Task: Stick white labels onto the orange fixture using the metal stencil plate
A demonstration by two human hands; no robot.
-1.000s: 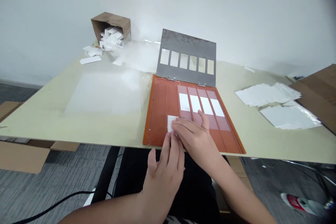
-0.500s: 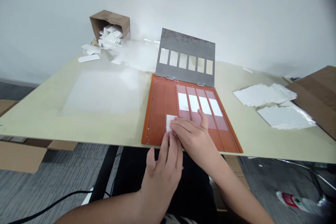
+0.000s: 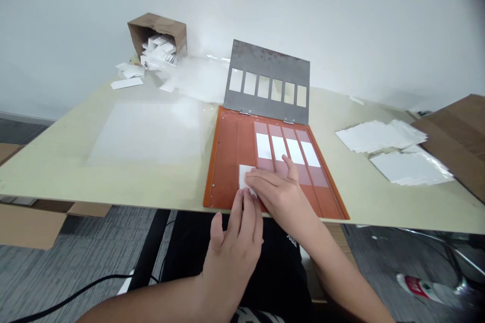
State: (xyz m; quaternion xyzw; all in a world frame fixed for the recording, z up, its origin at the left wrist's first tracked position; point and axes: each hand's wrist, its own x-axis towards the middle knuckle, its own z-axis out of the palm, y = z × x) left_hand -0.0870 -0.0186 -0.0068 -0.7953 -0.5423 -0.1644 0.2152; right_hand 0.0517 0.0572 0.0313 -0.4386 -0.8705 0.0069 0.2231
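A small white card (image 3: pixel 244 173) lies at the near edge of an orange tray (image 3: pixel 223 161), in one of its lengthwise channels. The bunched fingers of my right hand (image 3: pixel 282 194) close over the card's right part, little finger raised. From the near side, my left hand (image 3: pixel 235 250) brings its fingertips together on the card's lower edge, little finger apart. Both thumbs are hidden. In the channels to the right lie several translucent pinkish strips, each with a white rectangle (image 3: pixel 264 146). A grey plate (image 3: pixel 271 58) with several rectangular windows stands hinged up behind the tray.
A torn cardboard box (image 3: pixel 161 20) full of white pieces lies on its side at the back left. A whitish translucent sheet (image 3: pixel 147 131) lies left of the tray. White card stacks (image 3: pixel 379 136) sit on the right, beside a brown carton (image 3: pixel 458 131).
The whole view has shifted very slightly. Both hands stay at the white card, and my right fingers have moved only a little.
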